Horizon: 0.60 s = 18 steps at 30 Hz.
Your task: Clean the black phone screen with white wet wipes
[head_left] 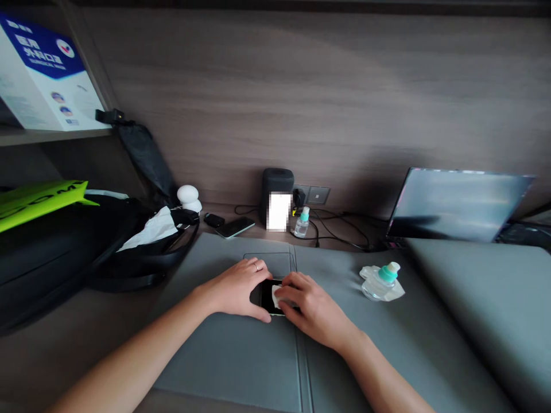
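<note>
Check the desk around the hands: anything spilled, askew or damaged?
No spill or damage shows. Slightly untidy: a crumpled tissue by the nearer bottle, on the mat's right side. The left hand holds the phone, the right hand a white tissue against it; nothing odd there.

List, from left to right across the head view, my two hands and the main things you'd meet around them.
Black bag → left hand → dark flat device → right hand → clear bottle with teal collar → screen.
</note>
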{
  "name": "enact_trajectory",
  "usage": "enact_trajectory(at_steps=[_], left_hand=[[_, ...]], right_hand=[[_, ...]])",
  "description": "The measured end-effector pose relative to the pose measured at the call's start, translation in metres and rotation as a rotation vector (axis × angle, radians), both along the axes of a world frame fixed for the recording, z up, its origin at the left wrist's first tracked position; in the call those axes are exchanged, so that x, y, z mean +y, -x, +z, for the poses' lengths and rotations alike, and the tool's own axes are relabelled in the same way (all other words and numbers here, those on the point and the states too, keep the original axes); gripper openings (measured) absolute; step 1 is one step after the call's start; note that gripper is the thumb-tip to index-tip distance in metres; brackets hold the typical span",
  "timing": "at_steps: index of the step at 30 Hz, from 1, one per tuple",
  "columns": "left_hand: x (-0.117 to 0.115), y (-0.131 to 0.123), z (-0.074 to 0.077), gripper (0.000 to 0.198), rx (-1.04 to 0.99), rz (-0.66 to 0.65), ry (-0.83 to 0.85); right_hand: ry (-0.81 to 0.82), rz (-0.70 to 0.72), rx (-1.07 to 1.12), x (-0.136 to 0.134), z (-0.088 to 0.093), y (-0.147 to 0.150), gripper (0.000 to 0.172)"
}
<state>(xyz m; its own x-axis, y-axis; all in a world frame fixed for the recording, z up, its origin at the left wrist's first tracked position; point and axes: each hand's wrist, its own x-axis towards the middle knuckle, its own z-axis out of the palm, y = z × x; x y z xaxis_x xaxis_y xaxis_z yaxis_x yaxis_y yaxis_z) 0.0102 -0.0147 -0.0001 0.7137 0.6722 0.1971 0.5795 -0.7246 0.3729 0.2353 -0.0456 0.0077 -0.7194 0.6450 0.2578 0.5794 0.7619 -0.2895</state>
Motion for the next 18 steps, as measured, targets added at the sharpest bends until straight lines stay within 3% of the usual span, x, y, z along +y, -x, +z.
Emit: enact_trajectory(at_steps=[7, 18], left_hand=[[0.001, 0.001, 0.002, 0.080, 0.030, -0.023, -0.008], [0.002, 0.004, -0.002, 0.074, 0.015, -0.021, -0.013]], right_hand=[[0.069, 0.108, 0.027, -0.004, 0.004, -0.001, 0.014], [0.278, -0.050, 0.011, 0.005, 0.015, -0.058, 0.015]])
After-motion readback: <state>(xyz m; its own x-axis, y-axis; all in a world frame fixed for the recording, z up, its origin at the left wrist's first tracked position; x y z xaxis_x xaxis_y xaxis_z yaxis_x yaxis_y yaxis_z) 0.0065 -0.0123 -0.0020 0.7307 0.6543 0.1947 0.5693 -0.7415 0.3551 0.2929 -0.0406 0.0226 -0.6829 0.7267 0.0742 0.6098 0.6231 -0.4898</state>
